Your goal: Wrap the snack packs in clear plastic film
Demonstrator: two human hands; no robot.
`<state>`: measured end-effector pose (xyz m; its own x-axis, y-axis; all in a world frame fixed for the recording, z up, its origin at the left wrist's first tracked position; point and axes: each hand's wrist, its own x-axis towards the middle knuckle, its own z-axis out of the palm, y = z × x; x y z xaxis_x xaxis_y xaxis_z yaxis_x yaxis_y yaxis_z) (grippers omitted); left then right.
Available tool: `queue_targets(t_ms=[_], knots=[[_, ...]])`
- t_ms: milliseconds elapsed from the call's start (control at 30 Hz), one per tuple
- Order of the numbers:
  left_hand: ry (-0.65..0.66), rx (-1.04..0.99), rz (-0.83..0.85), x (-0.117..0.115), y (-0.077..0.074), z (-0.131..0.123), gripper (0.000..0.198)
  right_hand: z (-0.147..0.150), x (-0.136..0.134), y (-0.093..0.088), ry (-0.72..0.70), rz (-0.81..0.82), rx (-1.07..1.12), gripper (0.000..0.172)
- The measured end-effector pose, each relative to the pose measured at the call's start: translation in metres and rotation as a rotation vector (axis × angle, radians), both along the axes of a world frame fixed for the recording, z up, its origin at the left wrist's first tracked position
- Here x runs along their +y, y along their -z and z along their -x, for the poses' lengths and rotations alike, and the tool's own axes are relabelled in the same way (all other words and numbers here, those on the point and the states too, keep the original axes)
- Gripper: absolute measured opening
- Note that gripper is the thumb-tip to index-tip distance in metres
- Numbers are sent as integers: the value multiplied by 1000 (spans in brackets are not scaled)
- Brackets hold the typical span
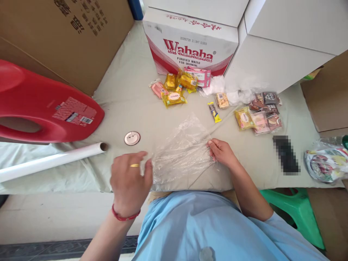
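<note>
A clear plastic bag lies crumpled on the cloth-covered table in front of me. My right hand pinches its right edge between thumb and fingers. At the bag's left side is my left hand, with a ring and a red wrist cord; its thumb and forefinger are apart and nothing shows between them. Beyond my left hand rests a round pin badge, its pin side up. Behind the bag lie a small yellow-wrapped bar and a wrapped biscuit.
Wrapped snacks sit before a Wahaha box; more packets lie at the right, near a blurred dark object. At the left are a red jug and a white roll. A green stool stands below.
</note>
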<state>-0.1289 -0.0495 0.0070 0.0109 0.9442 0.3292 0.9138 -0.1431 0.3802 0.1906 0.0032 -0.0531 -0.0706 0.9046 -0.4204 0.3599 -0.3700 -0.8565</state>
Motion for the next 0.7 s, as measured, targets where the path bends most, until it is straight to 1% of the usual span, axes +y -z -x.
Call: queue_targets(t_ms=[33,67,100,133,167,267,300,367,433,467,500,533,567,633,667,700], knots=[[172,5,5,4,0,-8,19,0,0,0,-9,-6,-7,40],[349,0,53,9,2,-18,20,0,-1,-1,-17,-13,-17,39],[494,-7,127,16,6,-27,23,0,-2,-2,-23,-22,-28,39],[541,-9,194,25,13,-36,26,-1,-3,-3,-25,-35,-42,39],[524,-5,240,34,21,-43,30,-2,-5,-5,-22,-47,-60,39],[326,6,295,56,49,-53,48,-13,-14,-9,14,-73,-118,38],[288,9,300,60,57,-53,53,-18,-17,-10,26,-65,-134,38],[267,21,301,63,67,-50,58,-29,-25,-11,40,-11,-146,38],[283,40,300,61,70,-48,60,-39,-29,-11,55,33,-132,38],[287,51,301,60,70,-48,61,-42,-30,-12,70,20,-130,37],[287,62,302,59,70,-48,61,-42,-29,-13,88,-26,-139,38],[285,73,303,59,69,-48,61,-41,-26,-15,100,-101,-158,42],[284,84,304,59,69,-49,61,-37,-22,-18,95,-195,-187,51],[281,110,306,59,68,-50,61,-24,-10,-22,20,-383,-248,72],[282,125,307,60,68,-50,61,-15,-3,-23,-47,-456,-266,75],[283,141,310,60,69,-51,62,-6,6,-23,-122,-505,-275,67]])
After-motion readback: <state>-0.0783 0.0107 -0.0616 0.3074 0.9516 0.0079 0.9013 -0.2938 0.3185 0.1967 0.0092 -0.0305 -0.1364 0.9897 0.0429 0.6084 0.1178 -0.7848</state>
